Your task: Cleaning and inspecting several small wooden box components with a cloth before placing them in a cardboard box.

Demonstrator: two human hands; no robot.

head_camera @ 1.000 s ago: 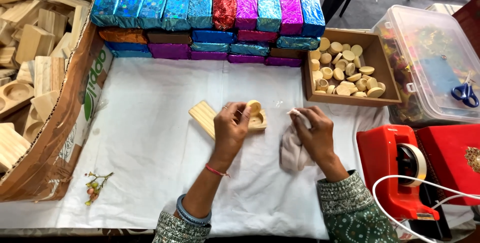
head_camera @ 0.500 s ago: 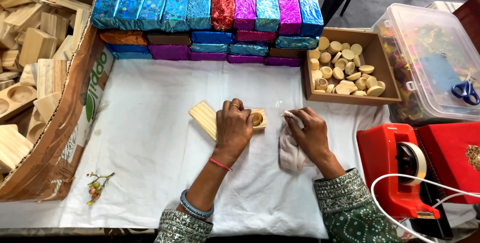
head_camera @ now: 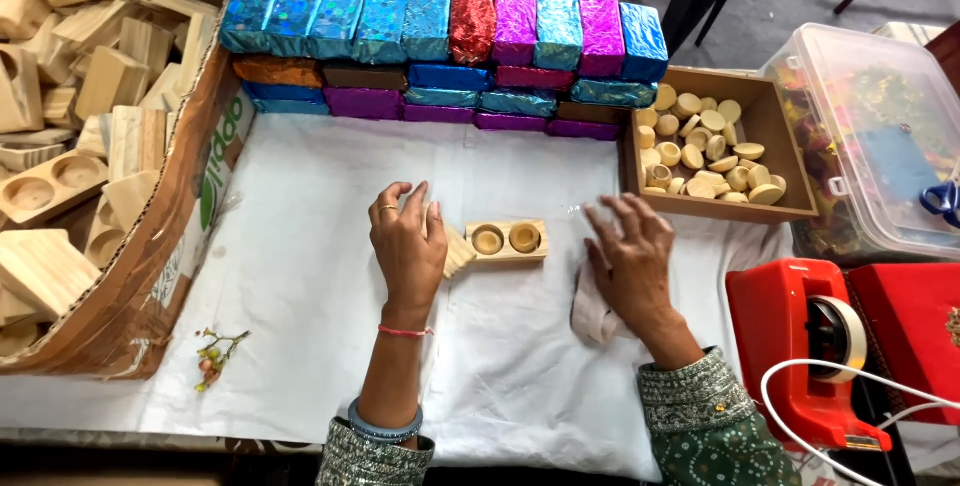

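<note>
sleeves [head_camera: 715, 436]: green, patterned | left hand [head_camera: 408, 246]: ring, pink thread, blue bangles | right hand [head_camera: 632, 264]: bare

Wooden two-cup holder [head_camera: 506, 240]: pale rectangular block, lying flat, long axis 9-to-3 o'clock, both round recesses filled with tan discs. Ridged wooden block [head_camera: 458, 250]: touching the holder's 9 o'clock end, tilted, partly hidden. Pale cloth [head_camera: 592, 314]: crumpled, at the holder's 4 o'clock, partly covered.

Pale raw wood holder [head_camera: 506, 241], matt, smooth-sanded; at 12 o'clock of it foil-wrapped blocks [head_camera: 440, 31], glossy and crinkled; at 3 o'clock red tape dispenser [head_camera: 800, 346], shiny plastic; white table cover [head_camera: 300, 276], matt cloth, creased
</note>
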